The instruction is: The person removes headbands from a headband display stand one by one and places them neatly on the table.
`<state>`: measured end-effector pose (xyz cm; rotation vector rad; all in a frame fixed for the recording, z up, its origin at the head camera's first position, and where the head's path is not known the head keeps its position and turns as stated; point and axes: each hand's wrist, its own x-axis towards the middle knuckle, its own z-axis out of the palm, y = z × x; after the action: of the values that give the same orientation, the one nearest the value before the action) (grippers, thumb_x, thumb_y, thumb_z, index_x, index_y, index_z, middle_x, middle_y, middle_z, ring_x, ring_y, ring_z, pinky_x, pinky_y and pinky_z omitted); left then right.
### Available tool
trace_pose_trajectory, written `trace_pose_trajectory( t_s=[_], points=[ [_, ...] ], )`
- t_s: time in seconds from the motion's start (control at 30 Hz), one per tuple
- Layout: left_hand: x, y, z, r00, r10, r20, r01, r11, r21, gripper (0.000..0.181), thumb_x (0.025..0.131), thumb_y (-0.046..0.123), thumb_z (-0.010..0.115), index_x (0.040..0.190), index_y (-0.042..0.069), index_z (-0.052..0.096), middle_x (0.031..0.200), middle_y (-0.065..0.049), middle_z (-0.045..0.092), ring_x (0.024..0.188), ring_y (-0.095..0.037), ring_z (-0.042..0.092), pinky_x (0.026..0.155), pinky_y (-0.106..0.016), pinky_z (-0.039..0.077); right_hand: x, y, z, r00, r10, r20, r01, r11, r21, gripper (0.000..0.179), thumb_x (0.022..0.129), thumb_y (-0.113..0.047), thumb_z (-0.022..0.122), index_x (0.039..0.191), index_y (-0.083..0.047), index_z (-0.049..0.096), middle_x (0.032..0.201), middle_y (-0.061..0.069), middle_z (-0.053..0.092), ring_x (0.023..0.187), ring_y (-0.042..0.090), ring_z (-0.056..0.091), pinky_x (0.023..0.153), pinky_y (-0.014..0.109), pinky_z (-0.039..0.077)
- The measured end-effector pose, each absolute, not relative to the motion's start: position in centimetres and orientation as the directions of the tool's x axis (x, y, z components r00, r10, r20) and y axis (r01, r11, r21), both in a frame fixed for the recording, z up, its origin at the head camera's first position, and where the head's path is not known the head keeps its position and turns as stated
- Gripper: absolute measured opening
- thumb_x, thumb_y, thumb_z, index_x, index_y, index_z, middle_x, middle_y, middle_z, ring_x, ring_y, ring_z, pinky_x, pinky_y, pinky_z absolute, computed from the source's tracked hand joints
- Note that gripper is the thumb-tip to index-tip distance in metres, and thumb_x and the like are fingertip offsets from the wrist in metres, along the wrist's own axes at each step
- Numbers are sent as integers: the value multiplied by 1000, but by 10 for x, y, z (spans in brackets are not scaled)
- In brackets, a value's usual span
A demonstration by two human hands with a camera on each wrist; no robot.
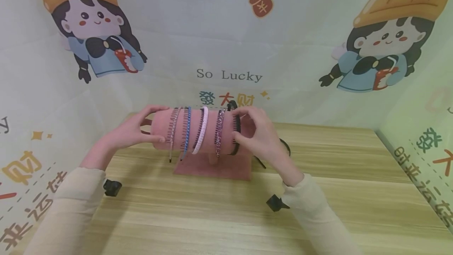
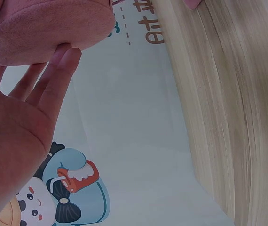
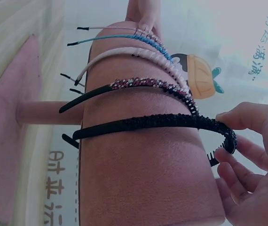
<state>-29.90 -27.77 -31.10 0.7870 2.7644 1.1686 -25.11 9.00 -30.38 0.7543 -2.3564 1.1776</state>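
A pink headband stand [image 1: 211, 129] carries a row of headbands on its padded roll. My left hand [image 1: 132, 129] grips the roll's left end, thumb in front and fingers behind. At the other end, my right hand [image 1: 263, 133] pinches a black headband [image 3: 157, 121] with a beaded top, which lies around the roll. Beside it sits a glittery multicoloured headband [image 1: 220, 131]. Farther left come a pale pink headband [image 1: 201, 131], a blue headband [image 1: 187, 131] and a thin beaded headband [image 1: 172, 131]. Behind my right hand, part of the roll's right end is hidden in the head view.
The stand's flat base [image 1: 212, 171] rests on a wooden table [image 1: 198, 215]. Another black band [image 1: 286, 145] shows behind my right wrist, partly hidden. Printed cloth [image 1: 301, 58] surrounds the table at the back and sides.
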Motion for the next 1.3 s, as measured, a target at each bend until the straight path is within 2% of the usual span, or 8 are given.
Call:
trace_pose_trajectory(
  t_s=[0.1,0.23,0.4,0.5,0.7,0.83,1.0,1.3],
  points=[
    [-299,-278,-311,-870,466,159,439,587,680,83,84,22,80,150,22,31,145,-12,45,123,-39,57,90,-44,58,-249,90,-303,-805,-277,525,-592,443,-674,53,81,-3,75,130,-14,57,112,7,65,96,19,61,83,32,55],
    [-299,-278,-311,-870,467,157,437,585,683,83,84,22,80,150,22,31,144,-12,45,123,-39,56,90,-45,58,-246,91,-302,-852,-264,452,-521,356,-776,60,83,1,74,136,-16,52,107,12,69,82,18,64,72,26,57],
    [-299,-277,-311,-875,461,150,428,590,685,84,83,23,81,151,24,31,145,-12,45,123,-38,56,91,-45,58,-245,93,-301,-889,-220,400,-452,298,-841,66,82,3,74,142,-15,50,117,14,68,90,18,64,78,22,56],
    [-299,-277,-311,-876,458,149,427,593,683,84,83,24,81,151,24,30,145,-11,44,124,-38,56,91,-45,58,-246,94,-302,-898,-204,389,-435,285,-854,67,82,2,74,143,-13,50,117,15,69,90,18,65,79,22,57],
    [-299,-278,-312,-877,457,152,429,597,678,84,83,24,81,151,24,30,146,-11,45,123,-38,56,91,-45,58,-246,97,-302,-929,-192,318,-359,248,-900,59,83,-3,76,138,-11,55,112,14,71,91,17,66,81,22,57],
    [-299,-278,-313,-877,456,151,428,598,677,84,83,24,81,151,24,30,146,-11,44,123,-38,56,91,-45,58,-244,100,-300,-942,-182,282,-324,271,-906,52,85,-8,75,134,-11,59,109,15,72,92,16,66,83,22,57],
    [-299,-278,-313,-874,460,156,433,594,678,83,83,24,80,150,24,30,145,-10,44,122,-37,57,90,-44,58,-243,102,-298,-937,-185,296,-340,292,-894,48,87,-12,74,133,-13,60,108,14,73,91,15,67,84,24,56],
    [-299,-279,-314,-871,465,158,435,580,689,83,84,23,80,151,25,30,146,-10,43,124,-38,55,92,-46,57,-238,103,-296,-919,-175,354,-391,286,-875,46,85,-3,72,130,-8,61,104,14,66,80,12,63,73,19,55]
  ],
)
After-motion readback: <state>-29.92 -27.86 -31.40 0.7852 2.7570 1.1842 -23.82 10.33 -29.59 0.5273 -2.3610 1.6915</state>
